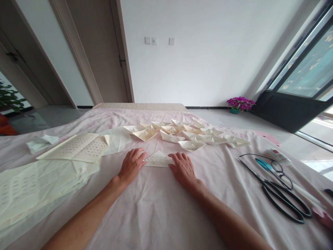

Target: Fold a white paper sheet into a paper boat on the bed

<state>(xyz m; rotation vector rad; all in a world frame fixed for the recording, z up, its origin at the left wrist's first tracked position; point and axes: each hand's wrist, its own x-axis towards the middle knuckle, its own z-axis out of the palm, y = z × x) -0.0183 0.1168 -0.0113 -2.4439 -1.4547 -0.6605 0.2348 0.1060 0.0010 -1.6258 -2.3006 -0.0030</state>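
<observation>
A partly folded paper [158,159], with a peaked top and a straight lower edge, lies on the pink cloth between both hands. My left hand [132,164] holds its left end, fingers curled together at the edge. At the right end, my right hand [182,167] pinches the paper between thumb and fingers. Just beyond the hands, several folded paper boats [191,145] stand grouped in rows. Printed sheets [78,147] lie to the left, over thin, crumpled pale paper [47,182].
Large black scissors [282,198] lie at the right, beside eyeglasses [282,175], a blue object [264,164] and a small box [278,156]. Pink flowers [240,103] stand on the floor near the wall. The cloth [156,215] is wrinkled.
</observation>
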